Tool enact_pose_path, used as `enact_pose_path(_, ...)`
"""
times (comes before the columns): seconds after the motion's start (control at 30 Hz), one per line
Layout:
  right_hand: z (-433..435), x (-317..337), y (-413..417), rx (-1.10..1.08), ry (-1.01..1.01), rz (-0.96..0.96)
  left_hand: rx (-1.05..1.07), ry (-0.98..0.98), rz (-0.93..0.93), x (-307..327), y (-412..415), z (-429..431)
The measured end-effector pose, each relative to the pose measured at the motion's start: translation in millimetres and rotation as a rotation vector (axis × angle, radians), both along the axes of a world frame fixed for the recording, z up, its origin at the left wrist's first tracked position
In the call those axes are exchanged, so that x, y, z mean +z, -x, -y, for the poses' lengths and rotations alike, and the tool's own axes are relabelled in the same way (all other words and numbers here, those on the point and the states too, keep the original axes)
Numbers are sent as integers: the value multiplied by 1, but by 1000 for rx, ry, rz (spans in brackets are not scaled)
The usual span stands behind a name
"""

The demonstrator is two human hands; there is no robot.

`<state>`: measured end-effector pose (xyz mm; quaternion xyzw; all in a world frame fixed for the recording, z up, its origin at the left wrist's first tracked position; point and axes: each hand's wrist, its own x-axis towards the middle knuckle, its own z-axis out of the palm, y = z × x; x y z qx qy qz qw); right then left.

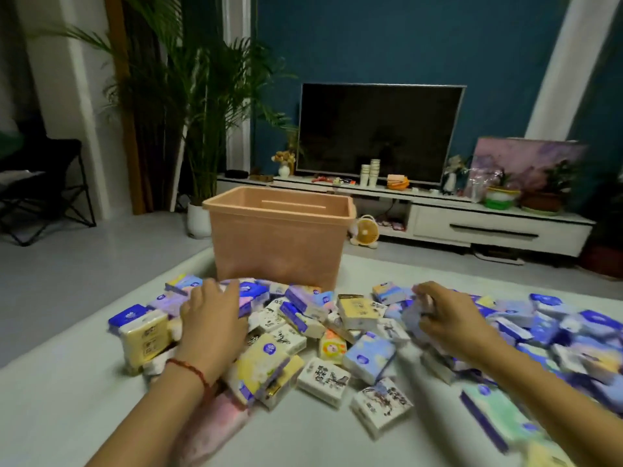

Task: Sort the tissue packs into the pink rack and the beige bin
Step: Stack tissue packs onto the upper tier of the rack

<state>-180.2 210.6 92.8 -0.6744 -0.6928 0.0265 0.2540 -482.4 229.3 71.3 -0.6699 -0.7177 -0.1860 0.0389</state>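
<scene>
On the near white surface (67, 399), the left hand (212, 320) lies with fingers spread on the tissue packs (369, 360), gripping none. To its right, the right hand (450, 320) curls its fingers round a blurred pale purple pack (409, 320). Blue, yellow, white and purple packs lie heaped across the surface. Beyond them stands the beige bin (279, 241), its contents hidden by its near wall.

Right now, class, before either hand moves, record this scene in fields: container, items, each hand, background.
container: bin, upright, open-topped, behind the heap
items: tissue packs, loose heap on white surface
left hand: rests on the heap
right hand: fingers curled round a pale pack
rack: not in view
background: television, plant
</scene>
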Motion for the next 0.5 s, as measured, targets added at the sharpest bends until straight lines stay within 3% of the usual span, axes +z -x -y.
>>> enact_pose_path(0.1, 45, 39, -27, -6, -157, -270, -217, -97, 289, 36, -65, 32)
enact_pose_path(0.2, 117, 74, -72, 57, -308, -350, -578, -90, 497, 71, -154, 77)
enact_pose_path(0.3, 193, 98, -130, -29, -415, -207, -797, -95, 490, 95, -240, 116)
enact_pose_path(0.43, 257, 103, -209, -306, -552, -27, -841, 96, 670, 119, -349, 158)
enact_pose_path(0.5, 267, 96, -234, -338, -526, 26, -843, 142, 628, 120, -393, 170)
